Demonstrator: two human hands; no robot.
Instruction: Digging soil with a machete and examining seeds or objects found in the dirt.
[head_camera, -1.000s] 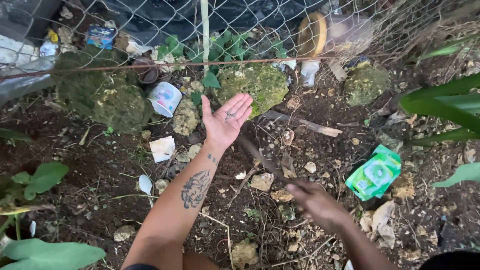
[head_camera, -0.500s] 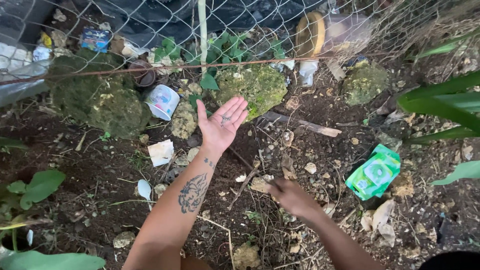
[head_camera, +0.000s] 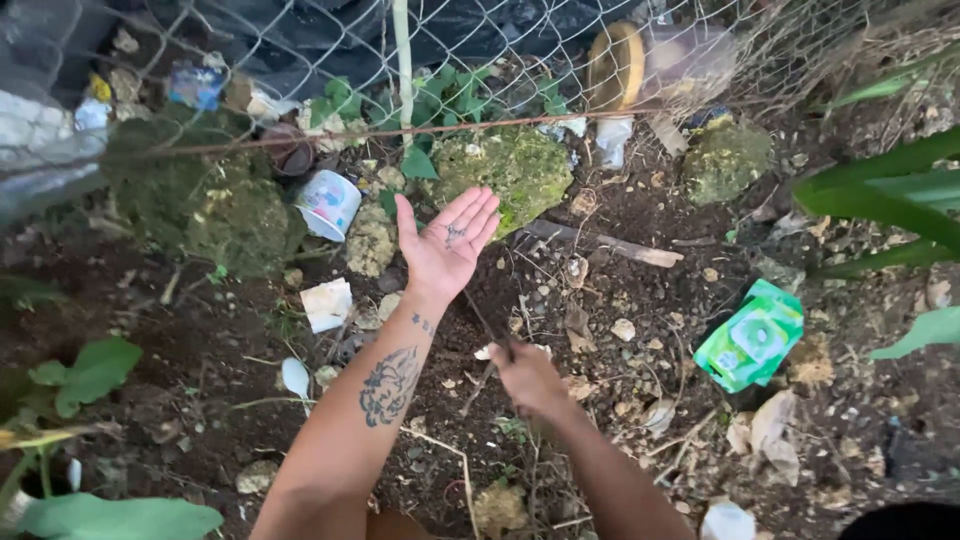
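I hold my left hand (head_camera: 447, 243) flat, palm up, fingers apart, cradling tiny dark seeds (head_camera: 455, 234) above the bare soil ground (head_camera: 600, 300), while my right hand (head_camera: 527, 375) pinches a thin brown twig (head_camera: 487, 328), fingers clamped.

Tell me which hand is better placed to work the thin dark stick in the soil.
Right. The right hand is down at the soil, closed on the thin dark stick. The left hand is open, palm up, with small dark bits on it.
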